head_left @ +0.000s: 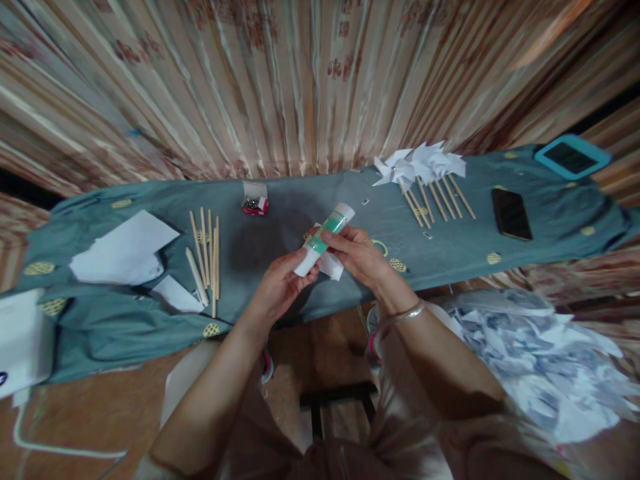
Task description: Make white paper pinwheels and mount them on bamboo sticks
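A: Materials and shapes, left to right? Use the red box (255, 189) as ref.

B: Ref: small cardboard, lid flap up, shiny metal bits inside. Far left of it, nearer the wearer: smooth white case (23, 340), rounded corners. Left of it: loose white paper sheets (120, 247), matte, angular edges. Closer on its left: slim wooden dowels (217, 260), round, roughly parallel, with a thicker off-white rod (196, 275) alongside.

A: Hands?

B: Left hand (283, 283): right of ref, nearer the wearer. Forearm angles up from lower left; thumb and fingers bent round the lower end of the glue stick (323, 241). That's a cylinder, white with green label, tilted, top leaning right; print too blurred to read. White paper piece (331, 267) sits under it, flat, edge showing; can't tell which fingers pinch it.

A: Right?

B: Right hand (363, 257): further right of ref, also nearer. Fingers curled in, thumb pressed on the label, so both hands have the tube. Silver bangle (411, 311), rigid, on that wrist.

A: Rest?

B: Right of ref: paper pinwheels (425, 163), crisp pointed vanes on wooden sticks, side by side. Well right: glossy black smartphone (513, 215). Farthest right: blue-framed tablet (573, 158), rounded. Beneath ref: wrinkled teal cloth (295, 193), yellow pineapple prints.
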